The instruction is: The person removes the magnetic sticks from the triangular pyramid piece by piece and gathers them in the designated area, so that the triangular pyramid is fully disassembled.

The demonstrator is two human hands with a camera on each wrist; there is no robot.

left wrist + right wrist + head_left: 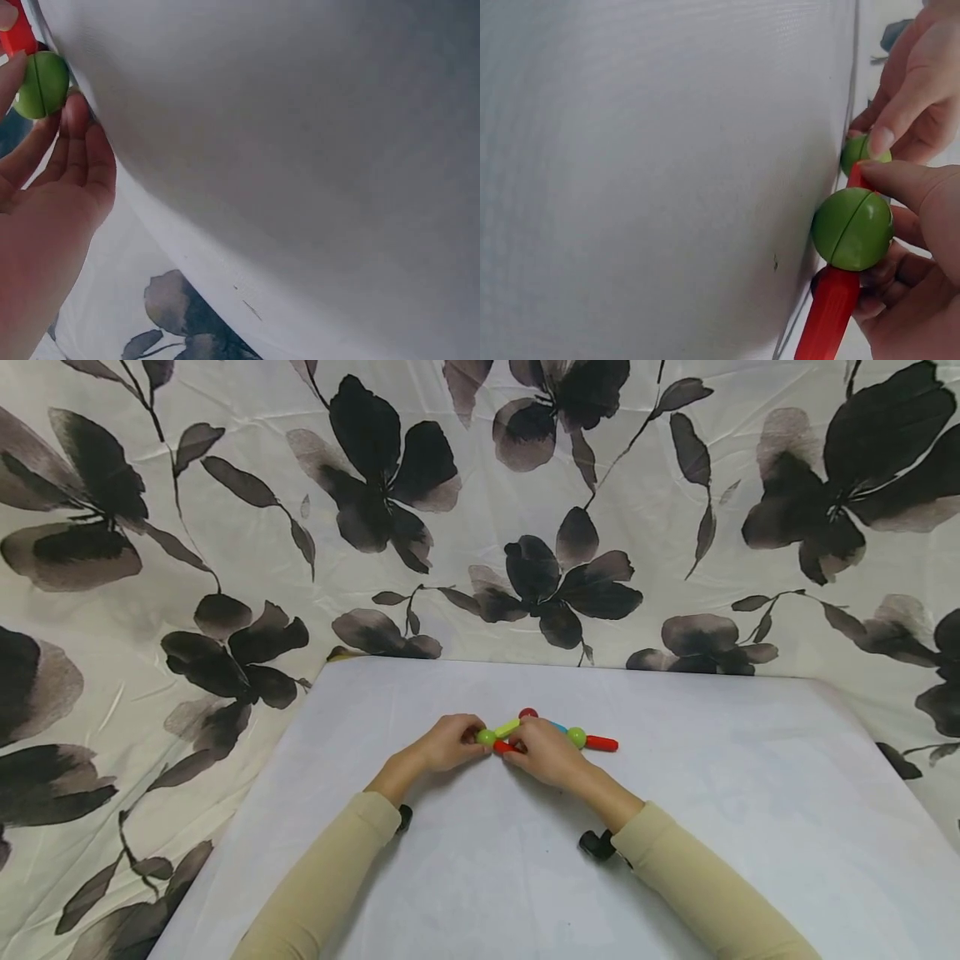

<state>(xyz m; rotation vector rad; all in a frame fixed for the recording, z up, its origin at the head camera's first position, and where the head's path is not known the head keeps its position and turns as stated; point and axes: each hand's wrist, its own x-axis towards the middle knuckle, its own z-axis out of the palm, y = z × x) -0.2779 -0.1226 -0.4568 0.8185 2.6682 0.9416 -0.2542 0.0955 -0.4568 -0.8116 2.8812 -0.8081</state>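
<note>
The left hand [448, 743] pinches a green ball [485, 737], and just beside it the right hand [551, 753] seemingly pinches a red stick [502, 747].

No text, label, brand, number or sign can be read in any of the three views.
</note>
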